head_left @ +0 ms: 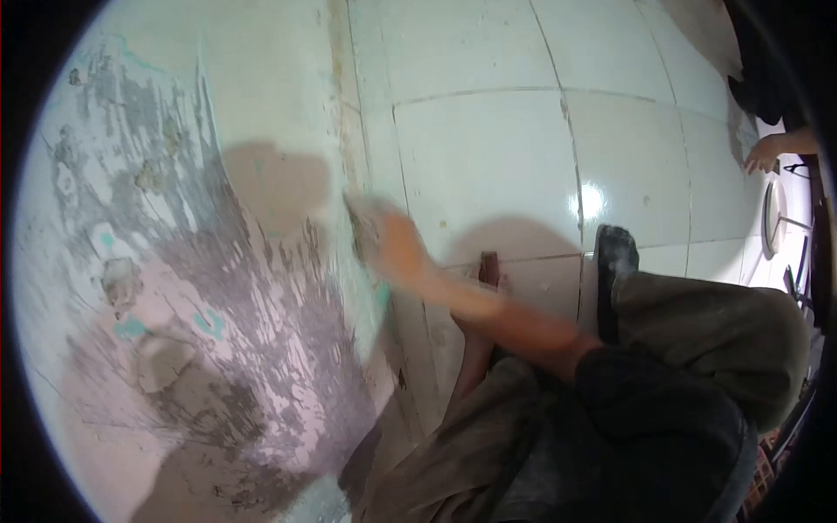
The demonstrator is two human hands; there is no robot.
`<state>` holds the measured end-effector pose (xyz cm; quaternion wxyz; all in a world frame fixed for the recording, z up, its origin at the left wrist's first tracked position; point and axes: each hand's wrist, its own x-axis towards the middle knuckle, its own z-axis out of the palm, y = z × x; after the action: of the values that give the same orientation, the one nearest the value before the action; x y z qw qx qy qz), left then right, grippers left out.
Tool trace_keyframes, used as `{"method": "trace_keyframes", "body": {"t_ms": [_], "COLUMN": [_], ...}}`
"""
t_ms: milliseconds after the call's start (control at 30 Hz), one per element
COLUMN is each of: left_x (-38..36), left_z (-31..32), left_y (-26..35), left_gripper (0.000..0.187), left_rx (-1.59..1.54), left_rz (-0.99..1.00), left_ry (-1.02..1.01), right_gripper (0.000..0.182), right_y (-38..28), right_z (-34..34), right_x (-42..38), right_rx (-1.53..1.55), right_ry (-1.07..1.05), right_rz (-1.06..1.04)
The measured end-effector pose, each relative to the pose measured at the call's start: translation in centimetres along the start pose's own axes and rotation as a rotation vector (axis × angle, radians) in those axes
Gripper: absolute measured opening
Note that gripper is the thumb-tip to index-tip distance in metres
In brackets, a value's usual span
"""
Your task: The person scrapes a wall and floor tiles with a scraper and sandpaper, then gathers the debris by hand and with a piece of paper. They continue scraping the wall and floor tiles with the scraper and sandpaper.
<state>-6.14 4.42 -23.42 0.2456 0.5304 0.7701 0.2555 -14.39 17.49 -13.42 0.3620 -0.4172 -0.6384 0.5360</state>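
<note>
My right hand point(388, 240) is smeared by motion at the edge where the wall meets the floor. Its fingers look closed around a thin, dark-greyish flat piece point(356, 228), too blurred to name, close to or touching the wall. The wall point(270, 340) beside it has pale green paint with grey and whitish streaked, scraped patches. My right forearm reaches across from a dark sleeve point(663, 392). My left hand is out of view.
White floor tiles point(488, 166) with dark joints adjoin the wall. My trousered leg point(715, 340), dark shoe point(615, 253) and other foot point(488, 275) rest on them. Another person's hand point(767, 152) appears at right, near a round object point(772, 213) and dark thin bars.
</note>
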Motion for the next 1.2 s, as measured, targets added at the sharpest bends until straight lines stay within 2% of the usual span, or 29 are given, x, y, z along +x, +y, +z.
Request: {"method": "trace_keyframes", "body": {"t_ms": [67,100,133,200,267,300,333,400,433,467,533,567,600,667,700,767,833,900,1000,1067,1200], "left_x": [1.5,1.4,1.6,1.8,2.0,1.7,1.2,1.4,1.9,1.6,1.0,1.0,0.8,1.1,1.6,1.7,1.0,1.3,1.3,1.4,0.9], "left_z": [-1.8,-1.2,-1.4,-1.7,-0.3,-0.1,-0.4,-1.4,-1.4,-1.4,-1.3,-1.3,-1.5,-1.7,-1.3,-1.7,-1.8,-1.3,-1.2,-1.3,-1.3], "left_y": [2.7,2.0,2.6,3.3,2.2,1.8,2.0,2.3,1.9,1.8,2.1,2.4,2.5,2.5,2.4,2.4,2.4,1.4,1.3,1.3,1.7], "left_gripper": [0.053,0.051,0.051,0.046,0.049,0.051,0.051,0.046,0.046,0.046,0.055,0.053,0.053,0.052,0.050,0.047,0.044,0.043,0.043,0.046,0.054], "left_rx": [0.014,-0.017,-0.017,0.043,0.013,-0.022,-0.022,0.118,0.075,0.083,0.078,-0.108,-0.101,-0.069,-0.076,-0.003,0.072,0.072,0.045,0.024,0.002], "left_rz": [-0.247,-0.174,-0.185,-0.056,-0.022,0.036,0.038,-0.124,-0.020,-0.038,-0.194,-0.260,-0.284,-0.099,-0.017,-0.101,-0.209,0.006,-0.021,-0.016,-0.116], "left_ry": [0.026,0.074,0.077,0.220,0.288,0.350,0.347,0.119,0.184,0.181,0.043,-0.010,-0.019,0.005,0.145,0.124,0.074,0.259,0.216,0.194,0.118], "right_gripper": [0.062,0.062,0.062,0.063,0.056,0.058,0.058,0.060,0.060,0.061,0.063,0.059,0.058,0.057,0.059,0.062,0.069,0.072,0.079,0.078,0.068], "right_y": [-1.4,-2.1,-2.4,-1.1,-1.3,-1.5,-1.8,-2.5,-2.5,-2.3,-1.8,-1.4,-0.5,0.0,-0.1,-0.7,-2.9,-4.1,-4.8,-4.4,-1.0], "right_z": [0.0,0.1,0.2,0.5,-0.8,-1.0,-0.7,0.3,0.4,0.5,0.8,0.5,0.7,1.3,1.4,1.2,0.1,0.3,0.4,1.2,1.7], "right_x": [-2.7,-4.0,-4.9,-2.1,-0.2,-0.6,-2.1,-5.1,-4.8,-4.6,-3.7,-2.0,-0.4,-0.4,-1.1,-3.5,-6.1,-7.7,-8.8,-8.0,-0.6], "right_rx": [0.001,-0.034,-0.063,-0.085,0.096,0.089,0.089,0.086,0.090,0.091,0.093,0.002,0.003,0.009,-0.005,-0.016,-0.028,-0.033,-0.015,-0.104,-0.168], "right_ry": [-0.006,0.008,0.017,0.045,-0.115,-0.105,-0.102,-0.033,-0.045,-0.035,-0.014,-0.048,-0.018,0.005,0.031,0.032,-0.132,-0.157,-0.259,-0.145,0.028], "right_rz": [-0.059,-0.072,-0.070,-0.047,0.134,0.143,0.144,0.022,0.019,0.051,0.124,0.172,0.174,0.168,0.125,0.113,0.121,0.121,0.158,0.090,-0.002]}}
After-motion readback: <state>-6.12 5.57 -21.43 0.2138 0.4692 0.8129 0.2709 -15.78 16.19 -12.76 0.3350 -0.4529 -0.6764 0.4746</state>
